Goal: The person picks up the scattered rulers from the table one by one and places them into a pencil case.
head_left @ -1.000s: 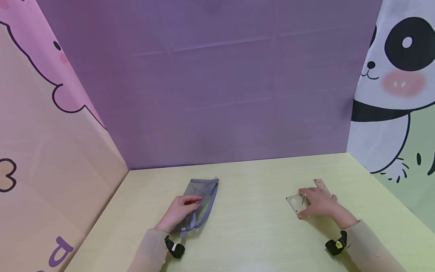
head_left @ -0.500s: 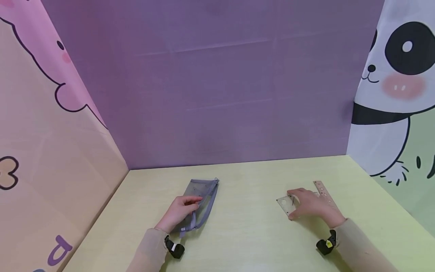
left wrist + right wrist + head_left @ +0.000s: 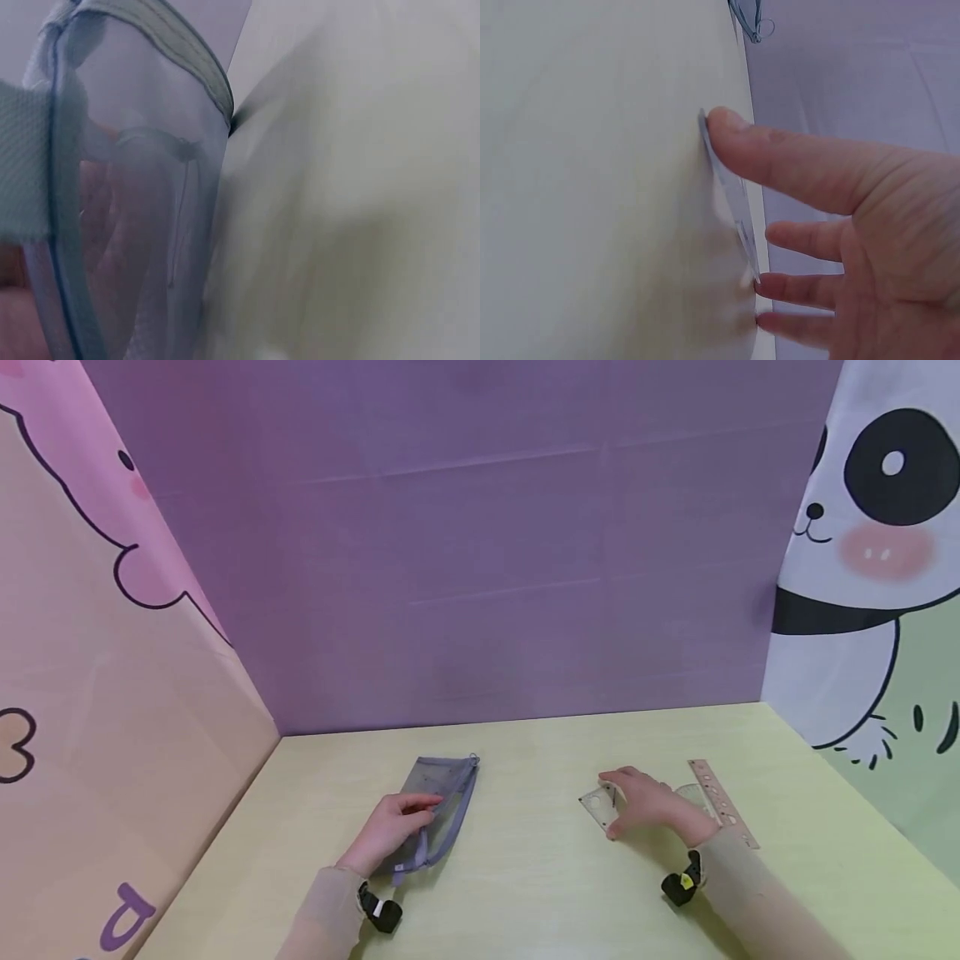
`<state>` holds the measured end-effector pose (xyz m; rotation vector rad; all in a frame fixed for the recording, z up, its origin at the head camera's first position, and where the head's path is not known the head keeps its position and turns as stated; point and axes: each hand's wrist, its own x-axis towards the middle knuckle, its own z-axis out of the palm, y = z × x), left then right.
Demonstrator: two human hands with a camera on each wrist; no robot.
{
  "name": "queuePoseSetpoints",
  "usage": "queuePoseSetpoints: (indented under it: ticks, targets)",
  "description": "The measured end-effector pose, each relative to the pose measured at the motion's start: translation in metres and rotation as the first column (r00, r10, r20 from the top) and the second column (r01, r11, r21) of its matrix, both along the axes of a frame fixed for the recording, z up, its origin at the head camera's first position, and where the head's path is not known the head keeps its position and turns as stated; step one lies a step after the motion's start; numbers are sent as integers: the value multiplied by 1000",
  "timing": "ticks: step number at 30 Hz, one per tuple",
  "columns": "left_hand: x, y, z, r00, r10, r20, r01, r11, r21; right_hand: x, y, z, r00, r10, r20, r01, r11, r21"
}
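A grey-blue mesh zipper pouch [image 3: 438, 774] lies at the left, its long side gaping toward the right. My left hand [image 3: 386, 828] pinches the pouch's upper edge. In the left wrist view the see-through mesh [image 3: 142, 240] fills the left side, with fingers showing through and beside it. A clear plastic set square [image 3: 597, 806] is in my right hand [image 3: 647, 802], thumb on one edge and fingertips on the opposite one. The right wrist view shows the set square [image 3: 731, 191] nearly edge-on, tilted close over the table.
A pink ruler [image 3: 722, 800] with holes lies to the right, behind my right forearm. Beside it a clear protractor [image 3: 693, 793] is partly covered by the wrist. A purple backdrop [image 3: 480, 568] stands along the table's far edge, with printed cloth on both sides.
My right hand has moved left with the set square, uncovering more of the ruler and the protractor. The left hand and the pouch have stayed in place.
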<state>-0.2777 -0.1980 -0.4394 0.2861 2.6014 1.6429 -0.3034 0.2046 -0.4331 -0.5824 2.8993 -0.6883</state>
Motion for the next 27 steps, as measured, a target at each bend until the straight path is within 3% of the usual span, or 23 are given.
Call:
queuePoseSetpoints:
  ticks: [5,7,15,22,27]
  targets:
    - [12,3,19,1000,6,8,-6,1000,-5,-6,-10,0,999,46,24,-45,997,-55]
    - [13,3,21,1000,16,10,-16,1000,-5,-9,-14,1,998,58,7,-57,997,-53]
    - [-5,-1,-4,997,75,-16,-75,997,9,-19,-26,0,997,67,-36,-69,996,-63]
    - [-6,1,-7,995,98,-11,-98,995,11,-21,-33,-3,998,54,22,-48,974,-220]
    - [-7,2,-7,997,79,-5,-79,997,22,-19,-34,-2,997,34,76,-10,956,-294]
